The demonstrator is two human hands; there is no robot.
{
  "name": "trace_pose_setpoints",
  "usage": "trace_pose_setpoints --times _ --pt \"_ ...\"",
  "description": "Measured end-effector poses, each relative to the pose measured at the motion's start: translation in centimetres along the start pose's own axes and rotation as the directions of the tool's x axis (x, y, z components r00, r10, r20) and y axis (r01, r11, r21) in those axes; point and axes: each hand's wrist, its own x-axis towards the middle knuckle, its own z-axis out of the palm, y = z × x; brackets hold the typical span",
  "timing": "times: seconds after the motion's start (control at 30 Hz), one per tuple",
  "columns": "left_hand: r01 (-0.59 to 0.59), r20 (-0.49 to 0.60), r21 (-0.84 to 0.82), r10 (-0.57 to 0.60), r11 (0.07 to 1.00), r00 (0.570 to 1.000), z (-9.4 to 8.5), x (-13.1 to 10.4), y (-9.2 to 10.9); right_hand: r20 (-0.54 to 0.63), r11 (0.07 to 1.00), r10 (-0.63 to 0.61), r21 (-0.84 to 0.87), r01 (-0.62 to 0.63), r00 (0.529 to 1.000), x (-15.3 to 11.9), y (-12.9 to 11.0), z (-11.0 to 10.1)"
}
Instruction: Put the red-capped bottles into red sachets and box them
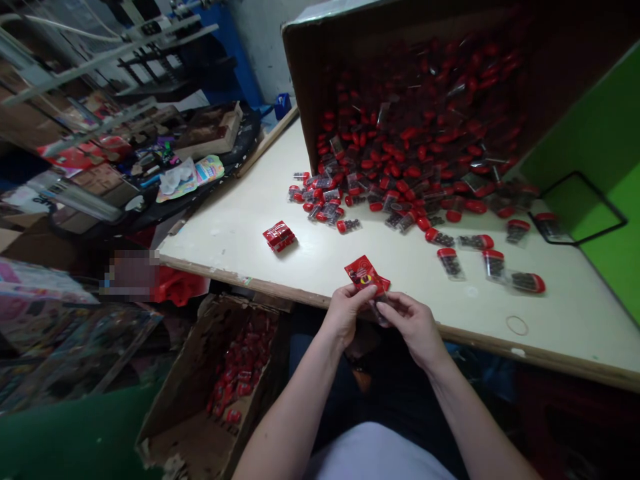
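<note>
Left hand [344, 312], head view: my thumb and fingers pinched on a red packet [361, 272], over the table's [225, 237] near edge. Right hand [413, 323] just beside, closed on a small see-through piece [381, 316], mostly hidden. From my hands: red stack [280, 237] at 10 o'clock, carton [300, 87] with red-capped containers [430, 153] at 1, thin ring [517, 317] at 3, box [173, 393] at 8.

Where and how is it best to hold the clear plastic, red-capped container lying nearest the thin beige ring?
Probably by its red cap, coming from the right: the container lies flat, cap pointing right, while another red-capped container lies close to its left end.
</note>
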Motion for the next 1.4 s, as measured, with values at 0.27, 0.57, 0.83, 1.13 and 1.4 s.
trace_pose_setpoints --times 0.27,0.57,0.83,1.13,1.4 --pt "-0.060 -0.009 0.060 0.061 0.996 0.998 0.0 -0.3 0.2 0.003 1.000 -0.010 -0.009 0.010 1.000 -0.1 -0.3 -0.1" --pt "-0.046 -0.103 -0.033 0.043 0.998 0.994 0.8 -0.6 0.2 -0.114 0.998 -0.039 -0.050 0.033 0.993 -0.5 -0.4 1.2" --pt "-0.002 -0.040 -0.041 0.000 0.999 0.999 0.3 -0.3 0.8 -0.098 1.000 -0.021 -0.025 0.018 0.995 0.1 -0.4 0.9" --pt "0.020 -0.035 -0.042 -0.022 0.999 0.999 0.3 -0.8 1.2 -0.058 1.000 0.002 0.011 -0.002 0.998 0.0 -1.2 1.6" --pt "-0.042 -0.185 -0.051 0.032 0.998 0.982 0.6 -0.5 0.9 -0.170 0.990 -0.096 -0.123 0.076 0.981 -0.5 -1.2 2.6"
